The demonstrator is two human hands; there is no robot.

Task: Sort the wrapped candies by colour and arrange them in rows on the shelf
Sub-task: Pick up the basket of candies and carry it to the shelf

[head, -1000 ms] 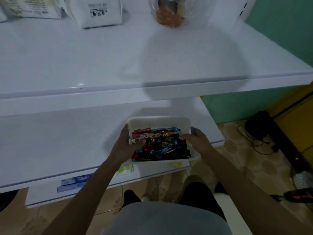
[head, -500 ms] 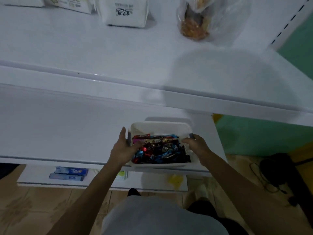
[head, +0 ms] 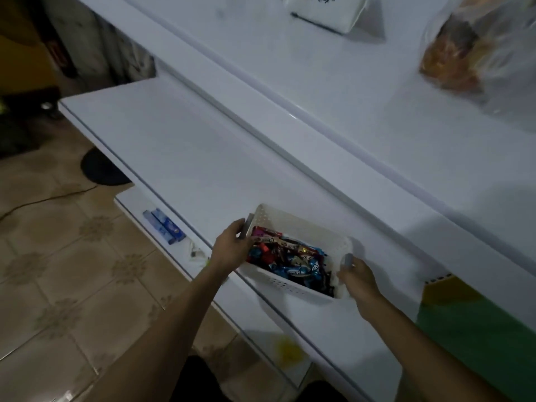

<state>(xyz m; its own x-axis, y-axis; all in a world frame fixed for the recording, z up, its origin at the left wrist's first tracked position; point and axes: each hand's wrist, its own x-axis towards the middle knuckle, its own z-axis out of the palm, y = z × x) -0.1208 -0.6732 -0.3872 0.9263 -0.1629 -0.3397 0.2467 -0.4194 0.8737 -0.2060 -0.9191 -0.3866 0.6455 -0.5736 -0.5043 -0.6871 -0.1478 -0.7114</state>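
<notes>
Fingers [head: 237, 226] of left hand [head: 230, 252]: curled over the left end of the basket [head: 293, 220], next to a grey handle tab [head: 246, 226], gripping it.
Fingers [head: 344, 273] of right hand [head: 359, 281]: clasped round the right end of the basket, just under a second grey tab [head: 348, 259].
Basket: white plastic, rectangular, with rounded corners and walls pierced with rows of small holes.
Candies [head: 290, 264]: heaped inside the basket between the two hands; crinkly, shiny wrappers in blue, red, pink, black and pale cream, long bars and short twists mixed together.
Position: at the front edge of the shelf [head: 188, 158], near wall reaching past the edge line; resting or lifted, cannot tell.
Shelf: smooth, glossy white board, long and flat.
Upper shelf [head: 348, 91]: same white finish, projecting above and behind the basket; a clear crumpled bag [head: 464, 59] of brownish food and a white printed package [head: 324, 10] on it.
Lower shelf [head: 139, 207]: two blue tubes [head: 164, 229] side by side, plus a blurred yellow item [head: 288, 348].
Floor [head: 58, 256]: beige patterned tiles, with a thin dark cable [head: 43, 198] trailing across.
</notes>
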